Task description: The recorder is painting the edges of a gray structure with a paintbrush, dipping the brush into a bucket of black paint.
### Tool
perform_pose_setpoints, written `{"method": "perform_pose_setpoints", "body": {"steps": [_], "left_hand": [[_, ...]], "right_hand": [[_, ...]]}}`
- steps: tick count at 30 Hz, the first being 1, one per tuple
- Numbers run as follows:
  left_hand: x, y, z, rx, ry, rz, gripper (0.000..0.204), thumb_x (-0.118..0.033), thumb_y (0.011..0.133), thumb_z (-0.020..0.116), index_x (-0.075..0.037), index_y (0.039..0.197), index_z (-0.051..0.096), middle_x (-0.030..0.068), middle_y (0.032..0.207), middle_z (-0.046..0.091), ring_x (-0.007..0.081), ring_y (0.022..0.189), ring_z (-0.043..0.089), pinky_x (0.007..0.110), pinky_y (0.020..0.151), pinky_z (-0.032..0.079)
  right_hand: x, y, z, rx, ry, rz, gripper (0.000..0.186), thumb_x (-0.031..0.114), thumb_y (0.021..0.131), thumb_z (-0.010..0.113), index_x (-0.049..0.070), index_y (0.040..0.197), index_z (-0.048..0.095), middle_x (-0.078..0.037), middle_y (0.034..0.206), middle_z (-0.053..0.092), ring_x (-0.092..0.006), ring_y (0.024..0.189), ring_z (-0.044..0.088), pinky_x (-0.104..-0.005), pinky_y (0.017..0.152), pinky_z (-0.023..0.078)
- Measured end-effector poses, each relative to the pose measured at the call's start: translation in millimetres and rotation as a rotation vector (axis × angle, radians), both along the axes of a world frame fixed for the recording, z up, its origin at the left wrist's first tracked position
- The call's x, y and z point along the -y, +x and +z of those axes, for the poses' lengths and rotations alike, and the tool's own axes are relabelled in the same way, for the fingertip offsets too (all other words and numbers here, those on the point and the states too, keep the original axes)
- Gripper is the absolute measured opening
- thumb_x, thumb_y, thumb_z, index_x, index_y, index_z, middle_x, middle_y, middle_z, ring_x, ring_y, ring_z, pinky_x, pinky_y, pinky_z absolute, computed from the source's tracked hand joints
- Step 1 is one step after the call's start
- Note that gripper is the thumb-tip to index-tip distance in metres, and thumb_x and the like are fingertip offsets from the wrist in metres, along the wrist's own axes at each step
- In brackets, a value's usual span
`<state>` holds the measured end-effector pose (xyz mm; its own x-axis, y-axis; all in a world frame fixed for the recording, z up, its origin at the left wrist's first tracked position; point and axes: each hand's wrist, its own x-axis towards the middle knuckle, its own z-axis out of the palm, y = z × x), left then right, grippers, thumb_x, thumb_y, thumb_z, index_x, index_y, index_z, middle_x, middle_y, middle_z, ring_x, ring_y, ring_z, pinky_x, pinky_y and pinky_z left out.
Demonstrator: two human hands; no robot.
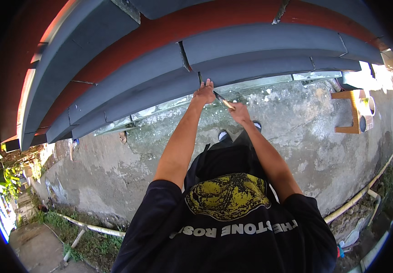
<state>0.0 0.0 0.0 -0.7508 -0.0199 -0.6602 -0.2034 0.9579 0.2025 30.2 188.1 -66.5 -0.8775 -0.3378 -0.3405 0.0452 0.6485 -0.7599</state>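
My left hand (204, 93) is raised to the lower edge of a long dark-grey panel (251, 66). Its fingers point up and look stretched out against the panel, beside a dark joint (184, 57) between two lengths. In my right hand (239, 113), closed around its end, is a slim tool with a light wooden handle (226, 103) and a dark upper part. That dark part slants up to the side of my left hand, so the tool's tip is hidden and its exact kind cannot be made out.
Grey and red bands (169, 27) rise in steps above. Below lies a stained concrete floor (296, 132), with my sandalled feet (223, 135) on it. A yellow-brown boxy piece (349, 131) with round openings stands at right. Pale pipes (91, 229) run along the grassy edge.
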Motion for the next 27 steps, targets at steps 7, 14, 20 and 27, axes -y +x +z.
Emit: {"method": "perform_pose_setpoints", "body": {"steps": [7, 14, 20, 27], "left_hand": [[-0.1, -3.6, -1.6, -0.069, -0.007, -0.042, 0.063, -0.013, 0.079, 0.031, -0.011, 0.139, 0.015, 0.0055, 0.146, 0.004, 0.0282, 0.133, 0.015, 0.038, 0.108, 0.02], [17.4, 7.1, -13.7, -0.194, 0.12, 0.02, 0.062, -0.015, 0.078, 0.04, -0.014, 0.138, 0.022, 0.002, 0.145, 0.013, 0.0258, 0.132, 0.02, 0.041, 0.106, 0.022], [48.6, 36.5, -3.7, -0.469, -0.082, 0.201, 0.066, -0.011, 0.075, 0.046, -0.006, 0.137, 0.022, 0.0078, 0.144, 0.018, 0.0305, 0.13, 0.022, 0.041, 0.104, 0.026], [67.7, 45.9, -5.7, -0.147, -0.13, 0.256, 0.07, -0.017, 0.077, 0.046, -0.006, 0.138, 0.015, 0.0054, 0.146, 0.007, 0.0306, 0.132, 0.016, 0.041, 0.104, 0.026]], "right_hand": [[-9.3, -14.4, -33.7, -0.3, -0.008, -0.188, 0.035, 0.013, 0.076, 0.058, 0.01, 0.111, 0.058, -0.017, 0.097, 0.062, -0.0288, 0.086, 0.061, -0.0349, 0.071, 0.048], [7.9, 6.3, -35.0, -0.145, -0.172, -0.719, 0.032, 0.011, 0.074, 0.057, 0.005, 0.105, 0.06, -0.017, 0.077, 0.064, -0.0278, 0.069, 0.062, -0.033, 0.064, 0.046], [61.8, 27.1, 5.4, 0.017, -0.251, -0.28, 0.03, 0.013, 0.074, 0.056, 0.01, 0.104, 0.061, -0.017, 0.075, 0.063, -0.0268, 0.069, 0.062, -0.0315, 0.062, 0.046], [45.5, -1.8, 13.4, -0.035, 0.022, 0.09, 0.035, 0.015, 0.075, 0.059, 0.022, 0.109, 0.06, -0.015, 0.082, 0.062, -0.0261, 0.075, 0.062, -0.0323, 0.066, 0.047]]}}
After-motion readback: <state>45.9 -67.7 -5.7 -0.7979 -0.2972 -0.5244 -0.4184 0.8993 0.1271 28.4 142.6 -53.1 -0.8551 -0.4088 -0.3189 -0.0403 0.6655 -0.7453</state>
